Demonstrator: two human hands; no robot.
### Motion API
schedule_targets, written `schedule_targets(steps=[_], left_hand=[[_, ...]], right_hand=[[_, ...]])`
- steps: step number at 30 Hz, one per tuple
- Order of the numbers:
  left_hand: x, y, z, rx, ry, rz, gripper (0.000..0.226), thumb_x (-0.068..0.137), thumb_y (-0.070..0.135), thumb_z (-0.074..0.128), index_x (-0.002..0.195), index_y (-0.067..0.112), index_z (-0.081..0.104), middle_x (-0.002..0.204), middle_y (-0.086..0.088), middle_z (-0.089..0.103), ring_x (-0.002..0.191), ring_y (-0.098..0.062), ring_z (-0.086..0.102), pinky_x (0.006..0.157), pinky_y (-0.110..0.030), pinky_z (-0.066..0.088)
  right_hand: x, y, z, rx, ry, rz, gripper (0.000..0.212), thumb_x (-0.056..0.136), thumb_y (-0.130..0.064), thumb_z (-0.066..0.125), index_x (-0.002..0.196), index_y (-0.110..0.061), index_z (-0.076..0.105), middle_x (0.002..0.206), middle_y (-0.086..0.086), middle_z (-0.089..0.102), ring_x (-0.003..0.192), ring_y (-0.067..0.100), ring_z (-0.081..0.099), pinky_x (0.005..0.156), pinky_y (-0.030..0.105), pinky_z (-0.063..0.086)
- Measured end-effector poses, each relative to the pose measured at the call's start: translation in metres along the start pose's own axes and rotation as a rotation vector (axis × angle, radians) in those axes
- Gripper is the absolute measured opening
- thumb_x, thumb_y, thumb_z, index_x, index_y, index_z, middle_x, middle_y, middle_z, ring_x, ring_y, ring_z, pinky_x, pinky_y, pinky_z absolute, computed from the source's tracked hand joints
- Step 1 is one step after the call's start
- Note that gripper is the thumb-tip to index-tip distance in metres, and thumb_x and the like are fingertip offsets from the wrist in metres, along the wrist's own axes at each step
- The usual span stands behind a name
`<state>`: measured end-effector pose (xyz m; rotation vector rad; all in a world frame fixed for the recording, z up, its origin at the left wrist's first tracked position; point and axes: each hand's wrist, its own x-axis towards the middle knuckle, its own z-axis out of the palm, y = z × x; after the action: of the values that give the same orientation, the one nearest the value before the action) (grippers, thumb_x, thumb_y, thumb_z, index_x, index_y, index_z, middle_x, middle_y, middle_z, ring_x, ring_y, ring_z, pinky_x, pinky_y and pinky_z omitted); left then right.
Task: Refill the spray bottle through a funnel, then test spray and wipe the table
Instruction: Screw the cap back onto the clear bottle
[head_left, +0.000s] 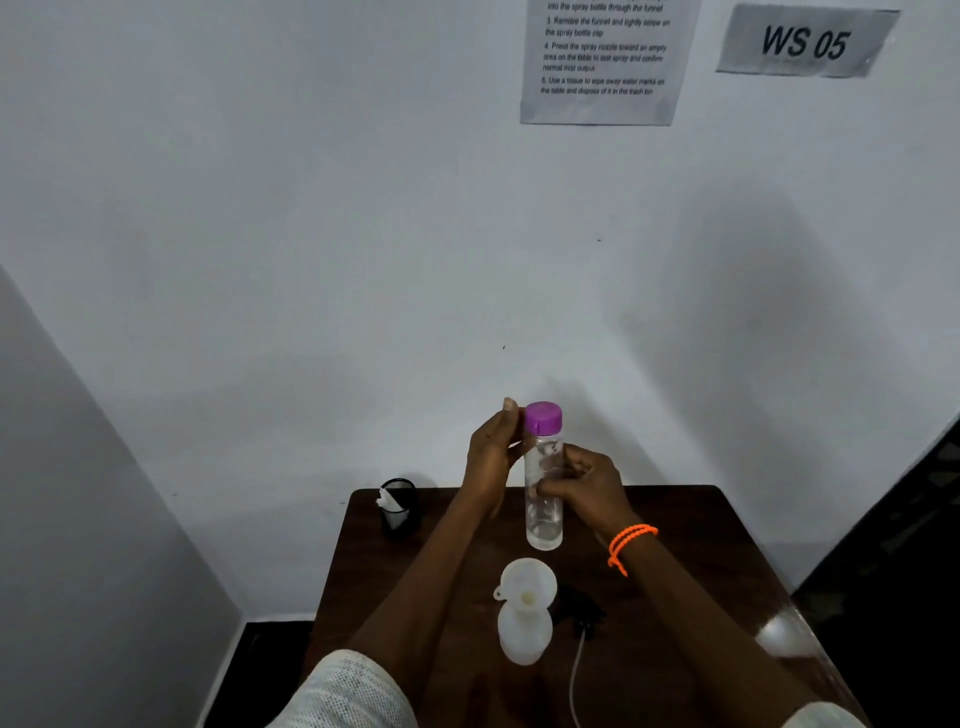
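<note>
Dark table (701, 525) against white wall. I am watching right hand (582, 480) gripping the upright water bottle (544, 499); left hand (493, 452) pinching beside its purple cap (543, 417); funnel (529, 581) lying at six o'clock.

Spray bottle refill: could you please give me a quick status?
Right hand grips clear bottle; left hand at its purple cap, still on. Funnel seated in spray bottle. Nothing blocking.

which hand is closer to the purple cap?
Left. The left hand sits beside the purple cap, fingertips at cap height; the right hand grips the clear plastic bottle lower down its body.
</note>
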<state>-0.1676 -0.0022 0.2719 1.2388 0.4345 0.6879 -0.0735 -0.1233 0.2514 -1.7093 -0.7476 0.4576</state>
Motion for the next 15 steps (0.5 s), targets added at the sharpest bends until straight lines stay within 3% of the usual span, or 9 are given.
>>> schedule_targets(steps=[4, 9, 15], left_hand=[[-0.002, 0.0, 0.004, 0.156, -0.021, 0.067, 0.034, 0.082, 0.047, 0.076, 0.104, 0.02, 0.076, 0.103, -0.006, 0.076, 0.1, -0.023, 0.07, 0.098, -0.046, 0.054], [0.001, 0.001, -0.004, 0.119, -0.047, 0.04, 0.036, 0.084, 0.054, 0.071, 0.102, 0.023, 0.078, 0.105, -0.006, 0.076, 0.104, -0.021, 0.07, 0.101, -0.043, 0.052], [0.008, -0.004, -0.015, 0.184, -0.077, 0.069, 0.041, 0.084, 0.054, 0.068, 0.106, 0.021, 0.076, 0.112, -0.009, 0.073, 0.111, -0.026, 0.067, 0.103, -0.049, 0.049]], right_hand=[[0.002, 0.001, 0.004, 0.001, -0.022, -0.011, 0.037, 0.06, -0.007, 0.083, 0.094, -0.021, 0.078, 0.089, 0.0, 0.078, 0.085, 0.018, 0.075, 0.085, 0.046, 0.061], [0.007, 0.005, 0.004, 0.002, -0.061, 0.012, 0.036, 0.057, -0.011, 0.085, 0.091, -0.02, 0.079, 0.09, 0.002, 0.078, 0.088, 0.02, 0.075, 0.088, 0.048, 0.06], [0.015, 0.009, 0.01, 0.037, -0.083, 0.041, 0.042, 0.053, -0.013, 0.089, 0.094, -0.018, 0.079, 0.094, 0.003, 0.078, 0.091, 0.021, 0.075, 0.089, 0.049, 0.059]])
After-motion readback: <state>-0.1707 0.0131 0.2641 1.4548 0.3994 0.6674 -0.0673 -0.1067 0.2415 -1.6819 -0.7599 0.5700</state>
